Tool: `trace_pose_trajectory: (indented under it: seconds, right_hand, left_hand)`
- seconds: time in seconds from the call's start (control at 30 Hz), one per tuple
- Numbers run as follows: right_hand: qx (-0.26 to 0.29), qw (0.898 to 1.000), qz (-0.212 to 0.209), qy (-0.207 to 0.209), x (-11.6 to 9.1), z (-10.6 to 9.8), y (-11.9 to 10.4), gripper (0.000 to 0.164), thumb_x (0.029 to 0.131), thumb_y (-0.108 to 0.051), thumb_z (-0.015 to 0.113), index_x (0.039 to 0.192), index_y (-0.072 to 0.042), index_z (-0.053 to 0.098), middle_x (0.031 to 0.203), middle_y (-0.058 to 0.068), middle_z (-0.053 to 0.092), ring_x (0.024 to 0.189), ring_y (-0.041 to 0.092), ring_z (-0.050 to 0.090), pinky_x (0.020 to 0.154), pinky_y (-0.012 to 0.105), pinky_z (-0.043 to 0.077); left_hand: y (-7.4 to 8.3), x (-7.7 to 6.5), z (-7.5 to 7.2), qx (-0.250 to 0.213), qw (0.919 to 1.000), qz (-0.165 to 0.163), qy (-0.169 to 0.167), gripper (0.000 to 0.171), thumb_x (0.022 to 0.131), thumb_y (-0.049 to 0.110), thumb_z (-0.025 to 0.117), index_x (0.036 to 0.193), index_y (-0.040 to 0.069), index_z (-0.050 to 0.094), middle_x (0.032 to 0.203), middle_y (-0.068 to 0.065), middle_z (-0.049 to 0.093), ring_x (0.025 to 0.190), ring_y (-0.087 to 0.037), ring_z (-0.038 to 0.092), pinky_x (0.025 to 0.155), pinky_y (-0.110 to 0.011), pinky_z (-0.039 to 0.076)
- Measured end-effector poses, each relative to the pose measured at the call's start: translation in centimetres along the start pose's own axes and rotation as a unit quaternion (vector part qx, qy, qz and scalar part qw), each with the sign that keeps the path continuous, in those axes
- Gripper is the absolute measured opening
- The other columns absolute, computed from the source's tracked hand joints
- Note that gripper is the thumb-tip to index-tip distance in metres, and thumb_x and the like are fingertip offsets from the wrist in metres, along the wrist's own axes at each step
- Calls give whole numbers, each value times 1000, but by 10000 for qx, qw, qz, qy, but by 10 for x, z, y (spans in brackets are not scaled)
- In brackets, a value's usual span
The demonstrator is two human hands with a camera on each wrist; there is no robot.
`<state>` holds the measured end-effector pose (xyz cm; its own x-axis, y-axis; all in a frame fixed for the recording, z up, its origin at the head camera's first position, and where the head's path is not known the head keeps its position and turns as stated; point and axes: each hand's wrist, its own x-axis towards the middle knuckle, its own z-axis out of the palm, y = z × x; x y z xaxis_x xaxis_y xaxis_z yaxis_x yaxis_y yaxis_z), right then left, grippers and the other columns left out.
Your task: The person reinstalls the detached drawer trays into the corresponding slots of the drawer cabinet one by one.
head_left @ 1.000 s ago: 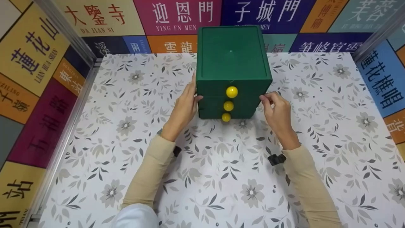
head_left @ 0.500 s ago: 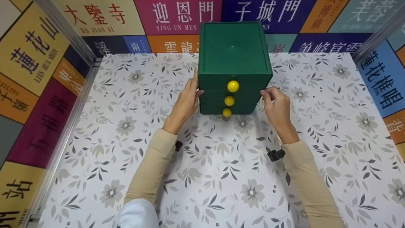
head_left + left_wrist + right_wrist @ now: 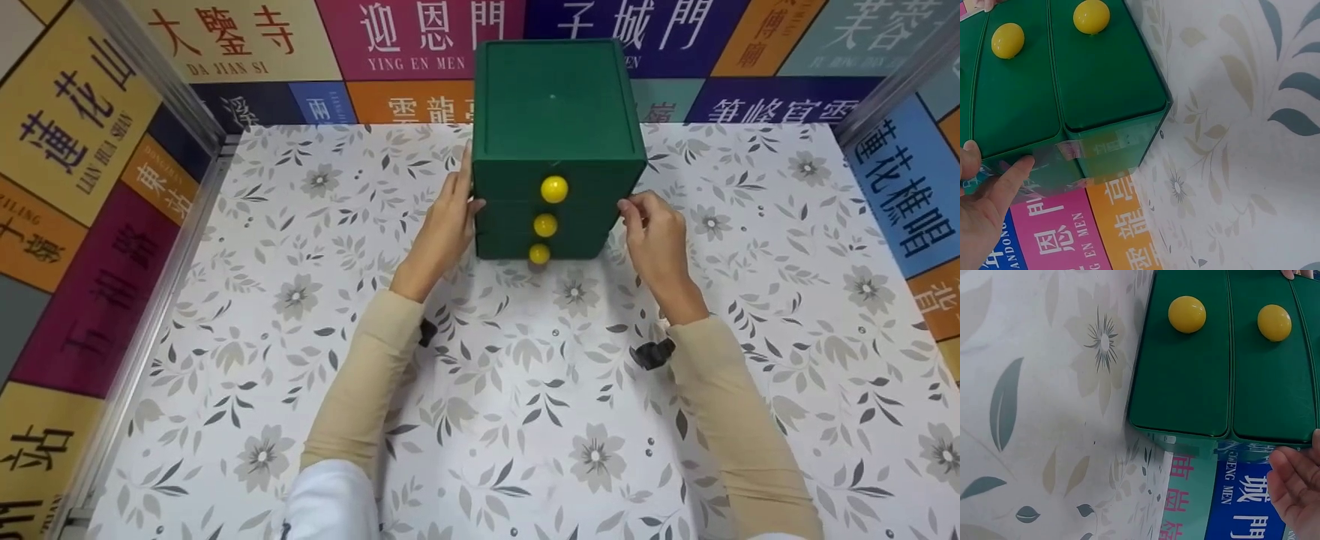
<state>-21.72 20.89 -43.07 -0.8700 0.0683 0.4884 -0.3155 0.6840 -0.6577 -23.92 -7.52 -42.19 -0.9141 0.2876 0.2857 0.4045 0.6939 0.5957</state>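
A dark green drawer cabinet [image 3: 559, 112] stands toward the back of the table, its three yellow ball knobs facing the person. All three drawers are closed. At its left side, the left hand [image 3: 442, 232] grips the front edge, thumb at the corner and fingers stretched along the side wall; the left wrist view shows thumb and forefinger [image 3: 1013, 174] at the middle drawer's edge. The right hand [image 3: 660, 236] holds the opposite front edge with bent fingers, thumb at the corner. In the right wrist view, fingertips [image 3: 1283, 464] lie right beside the cabinet's wall.
A floral white cloth [image 3: 525, 420] covers the table. Behind it rises a panel wall [image 3: 420, 45] with coloured signs, close behind the cabinet. More sign panels [image 3: 75, 180] line the left and right sides. A black wrist mount [image 3: 654, 354] juts from the right sleeve.
Both hands and the cabinet between them have shifted away from the person, up the head view toward the back wall. The holds on its sides look the same.
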Motion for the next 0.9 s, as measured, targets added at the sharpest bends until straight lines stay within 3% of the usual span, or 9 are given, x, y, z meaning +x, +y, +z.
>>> trace_pose_trajectory:
  seconds: [0.23, 0.4, 0.53, 0.63, 0.7, 0.8, 0.9]
  right_hand:
    - [-98, 9998, 124, -118, 3, 1, 1, 27, 96, -21, 50, 91, 3, 61, 78, 17, 63, 68, 20, 55, 62, 21, 37]
    - [13, 9993, 300, -211, 2, -2, 0, 26, 96, -18, 49, 105, 3, 61, 82, 16, 64, 69, 16, 55, 62, 14, 38]
    - [148, 9989, 370, -248, -6, -7, -2, 30, 96, -17, 49, 118, 1, 56, 90, 16, 63, 75, 18, 56, 67, 18, 42]
    - [176, 9995, 34, -257, -15, -12, -7, 31, 96, -16, 48, 121, 2, 53, 99, 17, 60, 86, 24, 56, 79, 30, 44]
    - [35, 9989, -373, -267, -22, -15, -11, 32, 96, -16, 48, 122, 3, 51, 108, 18, 57, 98, 27, 55, 88, 37, 44]
    - [-241, 9935, -1070, -315, -30, -17, -15, 35, 96, -14, 49, 126, 3, 50, 122, 18, 53, 115, 28, 49, 101, 40, 38]
    - [-639, 9816, -1721, -522, -37, -17, -19, 43, 95, -16, 52, 132, 3, 46, 136, 18, 46, 130, 30, 40, 111, 41, 28]
  left_hand:
    - [-3, 4, 2, -517, 9986, -136, 52, 68, 99, 19, 40, 151, 20, -4, 146, -9, 33, 129, -20, 44, 106, -28, 37]
    - [-2, -4, 4, -1054, 9930, -377, 373, 68, 99, 29, 39, 150, 20, -4, 151, -5, 30, 133, -17, 40, 105, -24, 37]
    - [4, -18, 4, -1022, 9903, -548, 764, 63, 100, 32, 36, 151, 17, 2, 152, -4, 27, 138, -13, 30, 111, -25, 27]
    - [12, -30, 2, -718, 9920, -435, 939, 58, 101, 31, 33, 150, 11, 8, 154, -7, 22, 141, -14, 21, 115, -28, 17]
    - [17, -39, 0, -500, 9944, -305, 876, 57, 101, 31, 31, 150, 9, 10, 155, -8, 18, 143, -16, 16, 117, -29, 13]
    - [25, -52, -4, -26, 9984, -60, 559, 57, 101, 33, 29, 150, 8, 12, 156, -8, 13, 145, -21, 8, 118, -34, 8]
    - [33, -62, -7, 518, 9982, 269, 114, 59, 100, 36, 30, 150, 11, 12, 157, -8, 9, 145, -26, 3, 118, -40, 4]
